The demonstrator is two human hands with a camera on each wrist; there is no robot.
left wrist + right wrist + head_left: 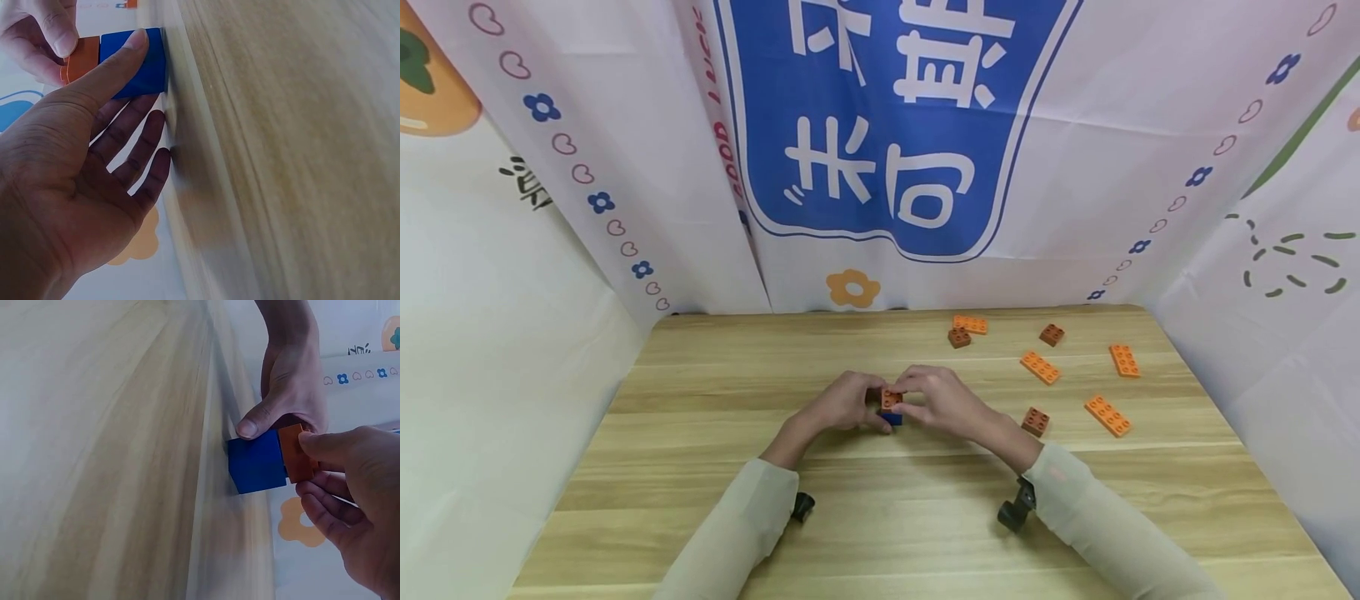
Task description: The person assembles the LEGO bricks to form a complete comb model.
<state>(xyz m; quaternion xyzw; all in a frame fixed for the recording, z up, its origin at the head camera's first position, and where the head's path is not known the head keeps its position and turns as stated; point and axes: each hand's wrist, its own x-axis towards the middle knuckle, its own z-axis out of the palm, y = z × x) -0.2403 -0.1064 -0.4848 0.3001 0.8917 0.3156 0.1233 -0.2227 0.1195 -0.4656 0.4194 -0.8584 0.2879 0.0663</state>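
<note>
A blue block (pixel 255 464) stands on the wooden table near its middle, with a brown-orange brick (pixel 295 453) on top of it. My left hand (pixel 848 402) holds the blue block between thumb and fingers; in the left wrist view the thumb lies across its side. With thumb and fingertips my right hand (pixel 942 402) pinches the brown-orange brick from the other side. Studs show on the brick's top in the head view. Whether the brick is fully pressed down on the block I cannot tell.
Right of the hands on the table (pixel 715 500) lie several flat orange bricks (pixel 1107 416) and small brown bricks (pixel 1035 422), one brown brick (pixel 959 337) touching or close to an orange brick (pixel 971 324) at the back. Printed cloth (pixel 880 275) hangs behind the table and at both sides.
</note>
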